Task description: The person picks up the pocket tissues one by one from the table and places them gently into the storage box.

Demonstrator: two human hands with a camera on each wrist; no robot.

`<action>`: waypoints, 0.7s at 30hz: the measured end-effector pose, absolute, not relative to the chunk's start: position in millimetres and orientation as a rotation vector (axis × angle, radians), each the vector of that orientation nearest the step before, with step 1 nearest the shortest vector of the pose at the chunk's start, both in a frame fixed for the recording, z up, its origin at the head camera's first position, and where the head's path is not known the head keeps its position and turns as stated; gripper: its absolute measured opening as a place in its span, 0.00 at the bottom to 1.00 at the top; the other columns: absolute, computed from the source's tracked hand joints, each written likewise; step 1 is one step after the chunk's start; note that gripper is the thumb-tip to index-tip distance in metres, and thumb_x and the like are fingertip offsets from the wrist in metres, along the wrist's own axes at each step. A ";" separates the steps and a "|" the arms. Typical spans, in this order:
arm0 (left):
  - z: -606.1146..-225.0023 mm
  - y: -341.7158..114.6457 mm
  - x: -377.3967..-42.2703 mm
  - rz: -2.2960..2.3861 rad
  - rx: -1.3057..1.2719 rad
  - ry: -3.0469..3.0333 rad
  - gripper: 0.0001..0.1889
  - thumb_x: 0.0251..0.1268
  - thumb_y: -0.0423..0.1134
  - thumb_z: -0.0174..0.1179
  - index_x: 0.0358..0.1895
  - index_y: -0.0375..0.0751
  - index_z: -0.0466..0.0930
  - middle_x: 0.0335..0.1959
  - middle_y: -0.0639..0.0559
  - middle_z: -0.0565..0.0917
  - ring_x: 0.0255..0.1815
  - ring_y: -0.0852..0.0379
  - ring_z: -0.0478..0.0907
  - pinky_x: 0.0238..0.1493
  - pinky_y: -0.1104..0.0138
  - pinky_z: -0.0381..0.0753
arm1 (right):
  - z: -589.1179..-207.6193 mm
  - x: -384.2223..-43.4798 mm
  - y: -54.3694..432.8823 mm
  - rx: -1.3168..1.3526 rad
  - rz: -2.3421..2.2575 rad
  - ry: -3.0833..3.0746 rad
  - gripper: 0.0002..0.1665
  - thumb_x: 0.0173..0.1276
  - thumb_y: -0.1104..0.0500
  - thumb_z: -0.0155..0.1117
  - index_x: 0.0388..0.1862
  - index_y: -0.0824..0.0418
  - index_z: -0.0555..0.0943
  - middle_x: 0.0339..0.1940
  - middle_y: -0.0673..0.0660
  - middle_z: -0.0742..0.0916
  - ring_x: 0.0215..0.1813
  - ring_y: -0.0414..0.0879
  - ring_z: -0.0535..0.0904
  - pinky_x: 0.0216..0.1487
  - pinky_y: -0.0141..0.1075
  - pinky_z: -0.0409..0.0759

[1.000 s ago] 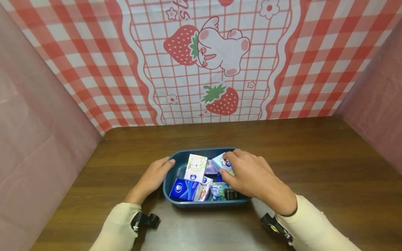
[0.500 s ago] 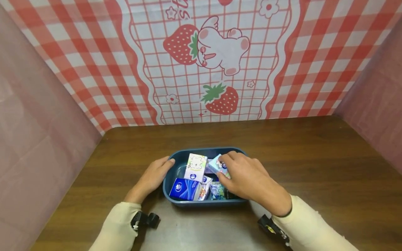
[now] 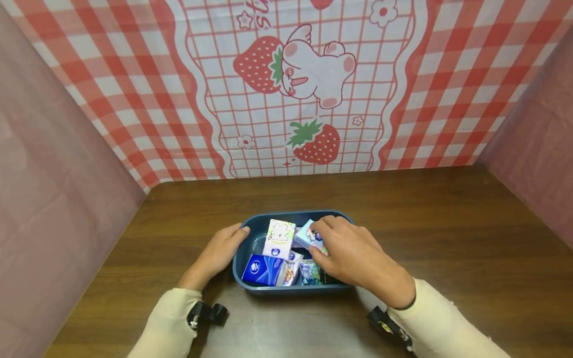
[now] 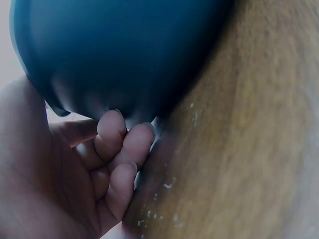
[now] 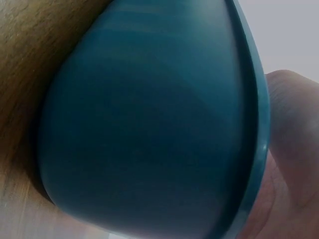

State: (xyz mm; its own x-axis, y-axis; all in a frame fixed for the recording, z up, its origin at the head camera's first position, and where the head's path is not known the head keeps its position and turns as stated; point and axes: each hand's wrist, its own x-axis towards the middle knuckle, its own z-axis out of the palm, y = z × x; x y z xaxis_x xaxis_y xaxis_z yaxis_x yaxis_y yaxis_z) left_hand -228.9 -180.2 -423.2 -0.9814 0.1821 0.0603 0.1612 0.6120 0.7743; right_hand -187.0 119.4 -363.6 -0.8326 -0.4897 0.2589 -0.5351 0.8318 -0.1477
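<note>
A dark blue plastic basin (image 3: 293, 290) stands on the table with several small tissue packs inside. My left hand (image 3: 219, 253) grips its left end, thumb over the rim; in the left wrist view the fingers (image 4: 110, 134) curl against the outer wall. Reaching over the right end, my right hand (image 3: 358, 248) pinches a light blue tissue pack (image 3: 306, 235) between thumb and fingers. Left of that pack lies a white cartoon pack (image 3: 279, 238), with a dark blue pack (image 3: 263, 270) in front. A green-and-black patterned pack (image 3: 310, 272) is partly under my right hand.
The brown wooden table (image 3: 425, 209) reaches back to a red checked cloth (image 3: 447, 99) with strawberry prints. Pink fabric (image 3: 58, 209) hangs at both sides. Black camera mounts (image 3: 208, 314) sit on both wrists.
My right hand has shifted slightly left with the light blue tissue pack, nearer the white cartoon pack, covering more of the green-and-black one. My left hand and the basin have stayed put.
</note>
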 end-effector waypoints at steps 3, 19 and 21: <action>-423.0 -180.8 -228.0 1.336 0.287 2.798 0.23 0.80 0.52 0.45 0.58 0.39 0.81 0.46 0.48 0.85 0.51 0.49 0.79 0.61 0.48 0.73 | -363.9 -187.3 118.9 0.802 0.316 -2.806 0.25 0.67 0.44 0.67 0.57 0.56 0.81 0.57 0.57 0.83 0.59 0.53 0.79 0.45 0.47 0.84; -426.8 -178.5 -228.5 1.361 0.231 2.774 0.22 0.79 0.52 0.46 0.58 0.41 0.81 0.44 0.49 0.85 0.49 0.50 0.79 0.60 0.49 0.74 | -366.0 -192.5 122.7 0.835 0.304 -2.722 0.24 0.67 0.45 0.67 0.55 0.59 0.83 0.52 0.57 0.85 0.53 0.51 0.81 0.49 0.47 0.83; -427.5 -178.6 -229.0 1.359 0.219 2.776 0.22 0.79 0.53 0.47 0.57 0.41 0.81 0.44 0.49 0.85 0.49 0.50 0.79 0.59 0.49 0.75 | -365.8 -193.5 124.3 0.826 0.309 -2.731 0.24 0.67 0.45 0.66 0.55 0.59 0.83 0.52 0.56 0.85 0.52 0.50 0.81 0.47 0.46 0.83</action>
